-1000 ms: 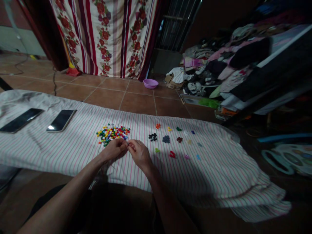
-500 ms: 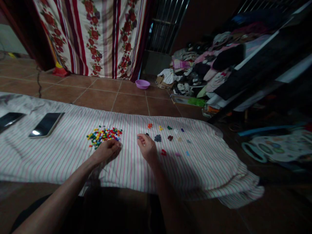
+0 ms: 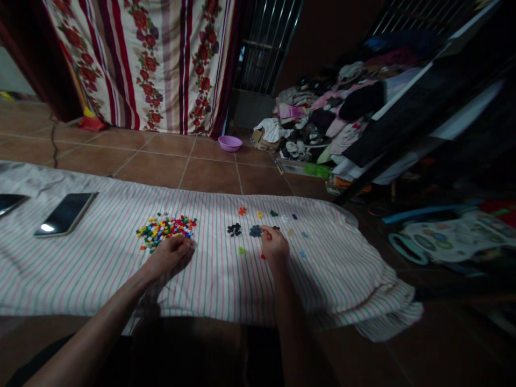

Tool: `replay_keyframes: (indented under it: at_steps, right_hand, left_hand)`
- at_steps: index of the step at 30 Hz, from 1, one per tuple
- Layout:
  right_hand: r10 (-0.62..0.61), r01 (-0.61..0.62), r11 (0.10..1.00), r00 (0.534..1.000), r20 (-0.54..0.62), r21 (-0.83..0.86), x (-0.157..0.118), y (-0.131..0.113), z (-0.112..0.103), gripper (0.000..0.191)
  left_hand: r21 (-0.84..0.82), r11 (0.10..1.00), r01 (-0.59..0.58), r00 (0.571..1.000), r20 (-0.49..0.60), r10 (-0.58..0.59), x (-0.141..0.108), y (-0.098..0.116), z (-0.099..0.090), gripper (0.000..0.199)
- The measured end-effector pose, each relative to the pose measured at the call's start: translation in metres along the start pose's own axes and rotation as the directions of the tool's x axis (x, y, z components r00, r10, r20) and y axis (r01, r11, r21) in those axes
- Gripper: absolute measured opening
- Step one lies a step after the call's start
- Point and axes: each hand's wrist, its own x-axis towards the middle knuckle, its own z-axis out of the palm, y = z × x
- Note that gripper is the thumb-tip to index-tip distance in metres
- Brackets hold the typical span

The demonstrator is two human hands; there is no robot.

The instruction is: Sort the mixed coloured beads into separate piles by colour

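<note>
A heap of mixed small coloured pieces [image 3: 165, 228], like tiny bricks or beads, lies on the striped cloth [image 3: 217, 285]. My left hand [image 3: 171, 252] rests at its near right edge, fingers closed together; a pale speck shows at the fingertips, too small to name. Beside the dark grey group [image 3: 255, 231], my right hand [image 3: 276, 247] is pinched, and whatever its fingertips hold is hidden. Around it lie small groups sorted by colour: black [image 3: 234, 230], orange [image 3: 242, 211], yellow [image 3: 259, 214], dark green [image 3: 273, 213], lime [image 3: 242, 250] and light blue [image 3: 302, 253]. My right hand partly covers brown and red pieces.
Two dark-screened devices lie to the left, one a tablet or large phone [image 3: 66, 214]. Beyond the cloth, a purple basin [image 3: 230, 143] stands on the tiled floor before a flowered curtain [image 3: 173, 64]. A heap of clothes [image 3: 318, 118] fills the back right.
My right hand has moved right, from beside the black group to the dark grey one, uncovering black and lime pieces. My left hand stays by the heap. The view has shifted slightly.
</note>
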Motion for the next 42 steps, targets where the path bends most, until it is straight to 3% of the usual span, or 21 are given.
replay_keyframes:
  at_steps: [6, 15, 25, 33, 38, 42]
  right_hand:
    - [0.057, -0.062, 0.994, 0.997, -0.052, -0.091, -0.006, -0.019, 0.0, 0.034]
    - [0.175, -0.163, 0.969, 0.983, 0.049, -0.186, -0.004, -0.025, -0.001, 0.033]
    - [0.12, -0.113, 0.985, 0.992, 0.048, -0.134, -0.001, -0.012, 0.007, 0.031]
    - [0.052, -0.055, 0.993, 0.998, -0.037, -0.102, -0.005, -0.014, 0.005, 0.03]
    - [0.035, -0.046, 0.993, 0.995, -0.095, -0.109, -0.008, -0.021, 0.001, 0.029]
    - [-0.007, -0.004, 0.996, 0.993, -0.116, -0.09, -0.007, -0.02, 0.002, 0.029]
  left_hand:
    - [0.033, 0.999, -0.009, 1.0, -0.014, 0.009, -0.003, 0.004, -0.002, 0.027]
    - [-0.016, 0.999, 0.032, 0.999, -0.009, -0.032, -0.003, 0.003, 0.003, 0.037]
    - [-0.006, 1.0, 0.019, 0.999, -0.026, -0.019, -0.003, 0.009, -0.001, 0.031]
    - [0.02, 1.0, -0.005, 1.0, -0.003, 0.005, 0.0, 0.004, -0.002, 0.029]
    - [0.191, 0.981, -0.041, 0.999, 0.008, 0.04, 0.001, -0.005, -0.004, 0.03]
    - [0.407, 0.911, -0.074, 0.997, -0.001, 0.081, -0.002, -0.004, -0.002, 0.027]
